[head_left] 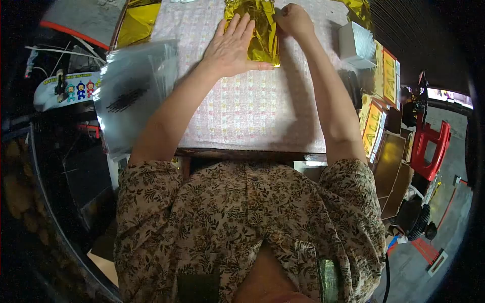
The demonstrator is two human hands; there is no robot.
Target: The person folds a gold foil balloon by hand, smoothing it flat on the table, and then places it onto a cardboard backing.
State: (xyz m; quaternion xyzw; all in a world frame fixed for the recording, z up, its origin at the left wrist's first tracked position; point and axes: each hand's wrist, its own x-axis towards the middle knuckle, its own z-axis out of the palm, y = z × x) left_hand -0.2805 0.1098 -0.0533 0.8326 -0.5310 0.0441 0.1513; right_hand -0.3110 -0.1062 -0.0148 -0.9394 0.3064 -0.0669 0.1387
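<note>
A shiny gold foil sheet or pouch (263, 43) lies on the cloth-covered table at the top of the view, its surface creased. My left hand (228, 49) rests flat across its left part, fingers stretched out and thumb along the near edge. Just beside the foil's right edge is my right hand (295, 21), with its fingers curled together. Whether those fingers pinch the foil's edge or something small is hidden from me.
A pale checked cloth (237, 111) covers the table. Clear plastic sleeves (136, 96) overhang its left edge. More gold foil (136, 22) lies at the far left. On the right stand a stack of white cards (357, 44) and cardboard boxes (394, 171).
</note>
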